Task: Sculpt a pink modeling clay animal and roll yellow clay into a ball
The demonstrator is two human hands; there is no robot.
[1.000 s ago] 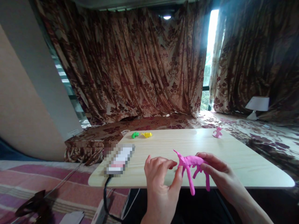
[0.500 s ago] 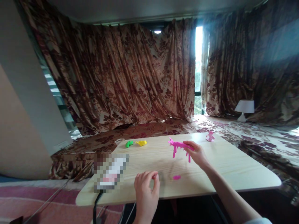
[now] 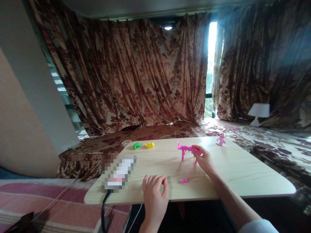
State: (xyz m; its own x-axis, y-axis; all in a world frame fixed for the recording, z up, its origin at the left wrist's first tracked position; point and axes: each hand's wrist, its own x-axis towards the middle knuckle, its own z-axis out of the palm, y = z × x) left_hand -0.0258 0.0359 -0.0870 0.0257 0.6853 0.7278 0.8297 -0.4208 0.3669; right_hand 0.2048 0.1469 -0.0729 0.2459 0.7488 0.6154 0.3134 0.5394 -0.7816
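My right hand [image 3: 203,158] pinches the rear end of a bright pink four-legged animal figure [image 3: 187,148], which stands upright at or just above the table top, its head to the left. I cannot tell whether its feet touch the wood. A small pink piece [image 3: 185,180] lies on the table below it, between my hands. Near the front edge, my left hand [image 3: 155,191] is loosely curled with its fingers a little apart and nothing visible in it.
On the pale wooden table [image 3: 233,181] are a green figure [image 3: 136,145] and a yellow figure [image 3: 150,145] at the back left, a light pink figure [image 3: 221,140] at the back right, and a blurred-out flat object [image 3: 120,173] with a black cable at the left. A white lamp [image 3: 259,110] stands beyond.
The pink animal figure has come down slightly toward the table in my right hand. My left hand's fingers have loosened from a pinch-like curl. The whole view has shifted a little.
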